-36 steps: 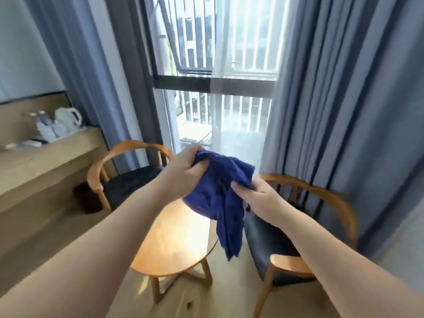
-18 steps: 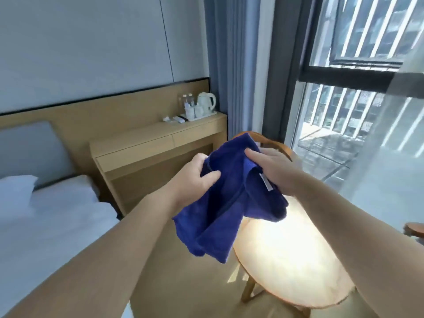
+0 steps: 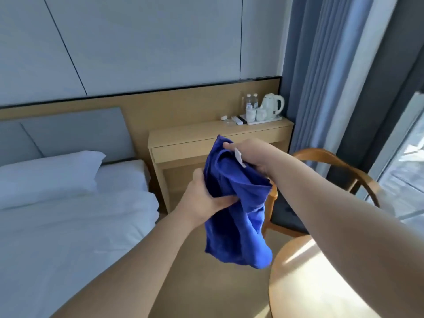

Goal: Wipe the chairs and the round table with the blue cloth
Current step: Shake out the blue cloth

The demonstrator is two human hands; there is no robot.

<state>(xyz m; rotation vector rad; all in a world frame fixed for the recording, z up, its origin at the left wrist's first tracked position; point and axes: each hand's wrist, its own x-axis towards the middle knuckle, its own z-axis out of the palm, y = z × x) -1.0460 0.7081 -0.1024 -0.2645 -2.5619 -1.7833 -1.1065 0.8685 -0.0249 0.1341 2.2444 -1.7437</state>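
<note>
Both hands hold the blue cloth (image 3: 236, 203) up in the air: the left hand (image 3: 202, 200) grips its middle, and the right hand (image 3: 250, 154) pinches the top edge (by the white tag). It hangs over bare floor between the bed (image 3: 68, 226) and the round table (image 3: 321, 283), whose rim lies just beside its lower corner, with one chair (image 3: 332, 171) behind.
</note>
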